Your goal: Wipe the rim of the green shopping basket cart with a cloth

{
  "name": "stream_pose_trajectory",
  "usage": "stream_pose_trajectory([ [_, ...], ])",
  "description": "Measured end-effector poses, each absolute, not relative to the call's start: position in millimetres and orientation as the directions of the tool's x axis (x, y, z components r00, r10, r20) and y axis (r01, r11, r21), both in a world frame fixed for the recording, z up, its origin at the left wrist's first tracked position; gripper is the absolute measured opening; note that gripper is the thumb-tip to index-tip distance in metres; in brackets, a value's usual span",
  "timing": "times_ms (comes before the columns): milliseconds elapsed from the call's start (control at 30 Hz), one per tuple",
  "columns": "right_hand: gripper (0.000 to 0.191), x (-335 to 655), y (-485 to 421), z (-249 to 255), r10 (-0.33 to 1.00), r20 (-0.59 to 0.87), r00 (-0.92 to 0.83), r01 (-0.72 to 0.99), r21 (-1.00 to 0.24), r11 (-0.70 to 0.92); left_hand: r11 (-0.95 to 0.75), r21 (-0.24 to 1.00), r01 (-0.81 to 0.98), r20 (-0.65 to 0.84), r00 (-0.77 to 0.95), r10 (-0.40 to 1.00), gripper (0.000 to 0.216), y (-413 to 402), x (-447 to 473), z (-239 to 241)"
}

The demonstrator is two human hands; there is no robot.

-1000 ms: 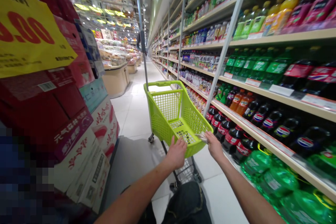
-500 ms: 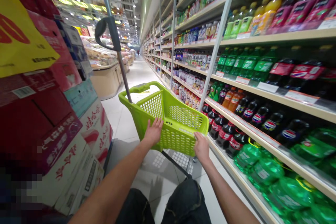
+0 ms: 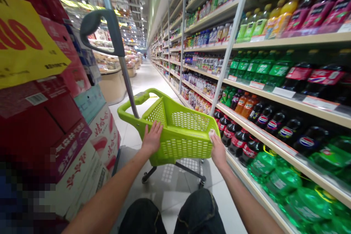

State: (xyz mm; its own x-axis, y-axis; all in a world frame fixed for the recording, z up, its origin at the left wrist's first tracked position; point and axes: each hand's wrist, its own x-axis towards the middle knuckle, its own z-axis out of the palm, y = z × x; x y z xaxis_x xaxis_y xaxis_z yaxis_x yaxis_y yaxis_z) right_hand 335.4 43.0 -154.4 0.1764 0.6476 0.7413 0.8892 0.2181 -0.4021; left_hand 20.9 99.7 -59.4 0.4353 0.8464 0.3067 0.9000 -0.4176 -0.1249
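A lime-green plastic shopping basket (image 3: 189, 146) on a wheeled frame stands in the aisle just in front of my knees, and nothing shows inside it. Its grey pull handle (image 3: 104, 29) rises on a metal pole at the upper left. My left hand (image 3: 151, 138) lies flat against the basket's left side wall, fingers stretched out. My right hand (image 3: 218, 150) is closed at the basket's near right corner, pinching a small white wad (image 3: 211, 134) against the rim.
Shelves of soft-drink bottles (image 3: 274, 124) run along the right, with green bottles on the lowest shelf close to my right arm. Stacked red and white cartons (image 3: 79, 142) with a yellow price sign (image 3: 24, 47) wall off the left. The tiled aisle (image 3: 148, 76) continues ahead.
The basket has turned and come closer, its pole and handle swinging up to the left. Both hands shifted from the near rim to the basket's left side and right corner.
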Motion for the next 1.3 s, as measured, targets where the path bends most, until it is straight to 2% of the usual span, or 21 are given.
stream_pose_trajectory([
  [67, 0.052, 297.5, 55.3, -144.0, 0.632, 0.759, 0.160, 0.861, -0.420, 0.287, -0.426, -0.122, 0.897, 0.298, 0.442, 0.846, 0.069, 94.2, 27.2, -60.8],
  [167, 0.053, 223.5, 77.1, -124.5, 0.646, 0.762, -0.042, 0.789, -0.371, 0.489, -0.443, -0.150, 0.884, 0.281, 0.468, 0.838, 0.066, 88.1, 35.7, -60.0],
  [233, 0.054, 200.0, 85.4, -116.1, 0.668, 0.732, -0.130, 0.776, -0.344, 0.528, -0.462, -0.170, 0.870, 0.278, 0.492, 0.825, 0.064, 85.7, 36.3, -58.5],
  [300, 0.054, 211.3, 86.5, -115.0, 0.715, 0.690, -0.114, 0.812, -0.349, 0.467, -0.485, -0.175, 0.857, 0.289, 0.516, 0.807, 0.064, 83.4, 33.0, -57.5],
  [433, 0.053, 279.4, 81.9, -123.4, 0.767, 0.632, 0.105, 0.885, -0.412, 0.218, -0.540, -0.145, 0.829, 0.311, 0.556, 0.770, 0.066, 76.6, 24.9, -57.7],
  [500, 0.051, 285.9, 83.8, -123.9, 0.752, 0.646, 0.134, 0.875, -0.434, 0.217, -0.566, -0.127, 0.814, 0.314, 0.575, 0.756, 0.067, 72.9, 23.6, -57.8],
  [633, 0.049, 203.9, 92.5, -105.8, 0.676, 0.737, -0.002, 0.760, -0.438, 0.480, -0.605, -0.103, 0.790, 0.348, 0.598, 0.722, 0.066, 68.6, 18.4, -52.5],
  [700, 0.049, 146.1, 93.8, -90.1, 0.630, 0.775, -0.057, 0.684, -0.430, 0.590, -0.598, -0.103, 0.795, 0.449, 0.574, 0.685, 0.062, 68.8, 8.8, -46.3],
  [800, 0.045, 94.8, 91.9, -75.0, 0.581, 0.797, -0.164, 0.650, -0.355, 0.672, -0.490, -0.089, 0.867, 0.656, 0.421, 0.627, 0.055, 71.3, -12.7, -36.8],
  [867, 0.044, 99.6, 89.6, -78.5, 0.594, 0.773, -0.224, 0.692, -0.303, 0.655, -0.422, -0.088, 0.902, 0.708, 0.355, 0.611, 0.056, 73.0, -26.1, -34.1],
  [933, 0.048, 132.5, 86.4, -91.1, 0.653, 0.723, -0.224, 0.759, -0.290, 0.582, -0.399, -0.111, 0.910, 0.698, 0.357, 0.621, 0.058, 73.7, -34.4, -35.8],
  [1033, 0.054, 195.7, 82.2, -110.3, 0.747, 0.661, -0.067, 0.861, -0.339, 0.378, -0.405, -0.133, 0.905, 0.666, 0.384, 0.639, 0.060, 73.3, -33.8, -42.4],
  [1100, 0.054, 213.5, 83.0, -113.8, 0.748, 0.661, 0.048, 0.883, -0.379, 0.278, -0.417, -0.136, 0.899, 0.649, 0.399, 0.648, 0.061, 73.8, -26.0, -45.7],
  [1167, 0.051, 199.1, 87.9, -109.1, 0.724, 0.690, 0.016, 0.870, -0.366, 0.330, -0.429, -0.143, 0.892, 0.620, 0.418, 0.663, 0.061, 75.8, -15.7, -46.8],
  [1233, 0.050, 166.5, 94.5, -100.7, 0.688, 0.714, -0.127, 0.837, -0.296, 0.461, -0.424, -0.151, 0.893, 0.587, 0.425, 0.689, 0.059, 78.9, -6.9, -46.3],
  [1300, 0.052, 143.7, 98.5, -94.8, 0.679, 0.704, -0.208, 0.826, -0.246, 0.508, -0.414, -0.163, 0.896, 0.552, 0.430, 0.714, 0.057, 81.9, -2.4, -45.4],
])
